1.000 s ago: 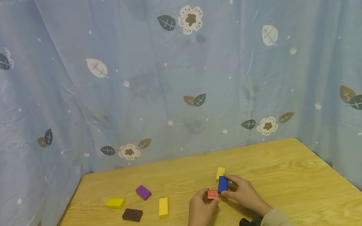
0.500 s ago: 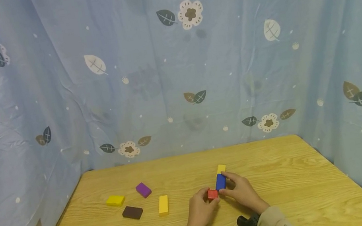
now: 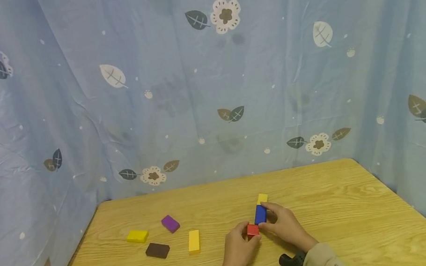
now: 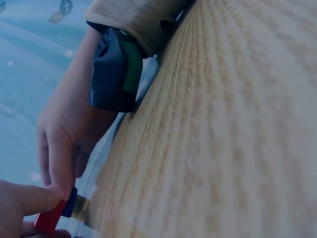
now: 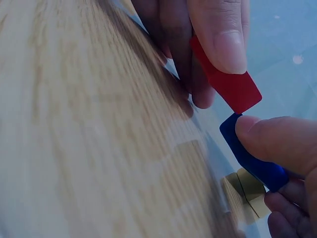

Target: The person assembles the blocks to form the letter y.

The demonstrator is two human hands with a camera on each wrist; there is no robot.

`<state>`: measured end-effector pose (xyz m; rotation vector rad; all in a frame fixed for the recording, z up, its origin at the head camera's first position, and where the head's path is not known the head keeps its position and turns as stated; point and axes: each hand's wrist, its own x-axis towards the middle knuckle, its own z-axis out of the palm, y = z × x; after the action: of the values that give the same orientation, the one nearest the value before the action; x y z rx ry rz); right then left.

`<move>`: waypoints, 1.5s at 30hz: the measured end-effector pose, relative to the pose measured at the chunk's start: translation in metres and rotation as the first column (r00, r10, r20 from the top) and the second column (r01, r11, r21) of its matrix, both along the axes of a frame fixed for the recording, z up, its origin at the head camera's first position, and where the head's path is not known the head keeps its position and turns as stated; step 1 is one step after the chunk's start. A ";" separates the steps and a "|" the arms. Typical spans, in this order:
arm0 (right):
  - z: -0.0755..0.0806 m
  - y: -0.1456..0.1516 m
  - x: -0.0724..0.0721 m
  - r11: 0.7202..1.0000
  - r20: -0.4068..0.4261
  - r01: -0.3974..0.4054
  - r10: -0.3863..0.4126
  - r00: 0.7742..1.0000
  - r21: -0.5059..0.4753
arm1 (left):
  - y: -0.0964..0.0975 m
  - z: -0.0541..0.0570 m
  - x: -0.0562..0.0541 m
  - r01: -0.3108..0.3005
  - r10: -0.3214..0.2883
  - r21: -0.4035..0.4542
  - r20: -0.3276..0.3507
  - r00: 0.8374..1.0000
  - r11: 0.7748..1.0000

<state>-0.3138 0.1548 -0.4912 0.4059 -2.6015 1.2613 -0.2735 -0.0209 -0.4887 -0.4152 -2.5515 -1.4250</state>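
In the head view my left hand [image 3: 236, 248] pinches a small red block [image 3: 252, 229] between thumb and fingers. To its right, my right hand [image 3: 287, 227] pinches a blue block [image 3: 260, 214], thumb at the near end and fingertips at the far end. A yellow block [image 3: 262, 197] lies just beyond the blue one, roughly in line with it. The right wrist view has a corner of the red block [image 5: 237, 91] at the near end of the blue block [image 5: 257, 166]; whether they touch, I cannot tell. Fingers partly cover both held blocks.
On the left half of the wooden table [image 3: 317, 190] lie a yellow block [image 3: 137, 236], a purple block [image 3: 170, 223], a dark brown block [image 3: 157, 250] and another yellow block [image 3: 193, 242]. A patterned blue curtain [image 3: 188, 89] surrounds the table's back and sides.
The right hand has shifted the blue block slightly, so it now lines up with the yellow block behind it. The left hand's red block has tilted a little. The head view has shifted slightly.
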 end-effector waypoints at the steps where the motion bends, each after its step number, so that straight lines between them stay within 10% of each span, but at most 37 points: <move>1: 0.000 0.000 0.000 1.000 0.002 -0.001 0.001 1.000 0.004 | 0.000 0.000 0.000 -0.002 0.002 -0.001 0.001 1.000 1.000; 45: -0.004 -0.002 -0.004 0.998 -0.017 -0.010 0.011 1.000 0.064 | 0.000 0.002 0.001 0.002 -0.002 -0.010 0.008 1.000 1.000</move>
<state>-0.3175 0.1530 -0.4950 0.4408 -2.6337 1.1749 -0.2722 -0.0205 -0.4868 -0.4145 -2.5662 -1.4188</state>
